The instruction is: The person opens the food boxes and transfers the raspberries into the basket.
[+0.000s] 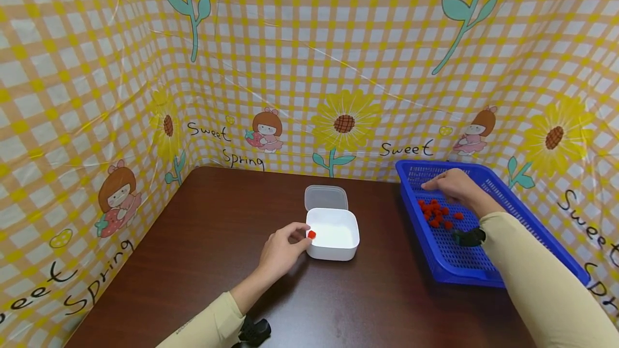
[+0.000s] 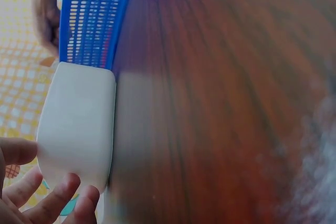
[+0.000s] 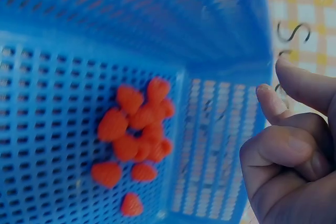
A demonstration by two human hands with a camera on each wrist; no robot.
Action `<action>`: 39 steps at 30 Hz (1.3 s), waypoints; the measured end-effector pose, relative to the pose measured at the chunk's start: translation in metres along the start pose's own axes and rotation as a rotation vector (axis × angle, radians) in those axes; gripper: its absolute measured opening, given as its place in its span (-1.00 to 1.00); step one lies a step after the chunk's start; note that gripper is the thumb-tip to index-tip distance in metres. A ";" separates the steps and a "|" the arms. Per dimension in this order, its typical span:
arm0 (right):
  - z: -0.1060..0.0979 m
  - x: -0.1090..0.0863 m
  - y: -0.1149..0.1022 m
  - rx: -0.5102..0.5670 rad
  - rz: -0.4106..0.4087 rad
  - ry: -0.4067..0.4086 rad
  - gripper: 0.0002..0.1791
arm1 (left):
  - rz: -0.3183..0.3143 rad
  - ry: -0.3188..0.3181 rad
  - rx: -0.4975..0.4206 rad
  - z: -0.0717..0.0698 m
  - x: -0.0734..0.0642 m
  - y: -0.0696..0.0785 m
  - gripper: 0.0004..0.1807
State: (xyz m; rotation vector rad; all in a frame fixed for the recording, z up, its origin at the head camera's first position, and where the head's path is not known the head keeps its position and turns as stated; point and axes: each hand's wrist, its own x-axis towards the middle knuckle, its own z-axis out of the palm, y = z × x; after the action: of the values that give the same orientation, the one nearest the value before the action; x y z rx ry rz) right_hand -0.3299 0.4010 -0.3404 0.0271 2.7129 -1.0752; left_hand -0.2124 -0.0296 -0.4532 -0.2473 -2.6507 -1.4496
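Note:
A white plastic box (image 1: 333,230) stands uncovered on the table. My left hand (image 1: 284,246) holds its left side, thumb at the near corner; in the left wrist view its fingers (image 2: 63,186) touch the box wall. One red raspberry (image 1: 311,234) shows just inside the left rim, between thumb and index fingertips. Over the far left part of the blue basket (image 1: 437,262) hovers my right hand (image 1: 454,186), apart from the fruit below. In the right wrist view that hand's fingers (image 3: 283,145) are loosely curled, with nothing visible in them. Several red raspberries (image 3: 139,124) lie clustered on the basket floor.
A translucent lid (image 1: 326,197) lies directly behind the box. Brown wooden table (image 1: 232,214) surrounds box and basket. A yellow checked cloth (image 1: 300,69) with sunflowers hangs behind and at both sides. Dark devices are strapped to both wrists.

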 end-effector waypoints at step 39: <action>0.129 -0.017 -0.111 0.182 -0.132 -0.223 -0.66 | -0.009 0.001 0.007 0.001 0.000 0.000 -0.73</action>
State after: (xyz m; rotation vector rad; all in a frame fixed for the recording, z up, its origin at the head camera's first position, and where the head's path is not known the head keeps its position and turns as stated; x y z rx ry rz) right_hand -0.2985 0.2334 -0.3526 -0.2309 2.4409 -1.2765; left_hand -0.2124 -0.0291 -0.4537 -0.2339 -2.6591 -1.4424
